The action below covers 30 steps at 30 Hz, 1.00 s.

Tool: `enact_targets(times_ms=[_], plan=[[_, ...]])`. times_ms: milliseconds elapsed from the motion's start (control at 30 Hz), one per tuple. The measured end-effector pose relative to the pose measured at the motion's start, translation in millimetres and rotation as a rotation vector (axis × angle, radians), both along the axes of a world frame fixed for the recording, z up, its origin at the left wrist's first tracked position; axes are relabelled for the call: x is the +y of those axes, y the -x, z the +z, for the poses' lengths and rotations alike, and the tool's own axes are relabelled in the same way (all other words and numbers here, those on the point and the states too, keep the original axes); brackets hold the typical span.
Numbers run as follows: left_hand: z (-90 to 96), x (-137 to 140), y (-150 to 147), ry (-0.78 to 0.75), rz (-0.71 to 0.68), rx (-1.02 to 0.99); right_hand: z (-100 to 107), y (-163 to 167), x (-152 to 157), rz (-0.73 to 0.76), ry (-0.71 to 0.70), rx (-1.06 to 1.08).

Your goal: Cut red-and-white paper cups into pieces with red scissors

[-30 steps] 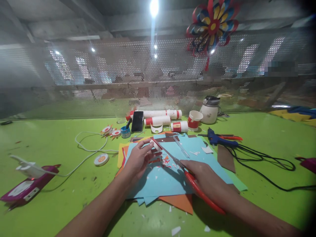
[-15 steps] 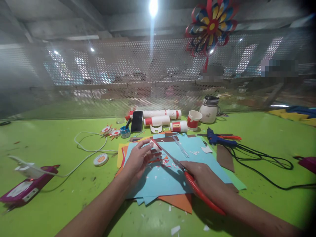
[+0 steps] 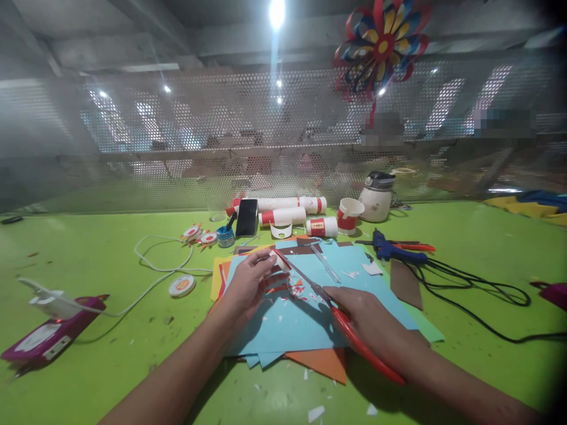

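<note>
My left hand [image 3: 253,276] pinches a small white piece with a red edge [image 3: 280,262], perhaps cut from a paper cup. In my right hand [image 3: 361,310] is a pair of red-handled scissors [image 3: 354,337], their blades reaching up-left to the piece. How far the blades are parted is hard to make out. Under both hands lie light blue sheets [image 3: 305,330] stacked over other coloured paper. Red and white snippets [image 3: 297,290] are scattered on the top sheet below the blades.
At the back stand a phone [image 3: 247,218], a red-and-white paper cup [image 3: 349,216] and a kettle [image 3: 376,198]; paper rolls [image 3: 283,216] lie there too. A blue glue gun [image 3: 394,251] with a black cord is on the right. On the left are a purple power strip [image 3: 57,336] and white cable.
Both hands keep nearly the same pose, the scissors still at the piece. The whole view has shifted very slightly.
</note>
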<state>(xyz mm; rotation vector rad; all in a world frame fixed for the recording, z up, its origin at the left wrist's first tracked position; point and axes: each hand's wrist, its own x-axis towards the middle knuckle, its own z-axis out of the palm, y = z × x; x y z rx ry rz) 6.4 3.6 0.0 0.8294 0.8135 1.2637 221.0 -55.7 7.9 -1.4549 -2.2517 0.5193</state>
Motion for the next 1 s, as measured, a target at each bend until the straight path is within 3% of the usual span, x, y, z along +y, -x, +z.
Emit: enact_targets(times_ms=[1000], plan=[[-2.0, 0.8, 0.5, -0.025, 0.008, 0.057, 2.3, -0.1, -0.2, 0.011, 0.015, 0.02]])
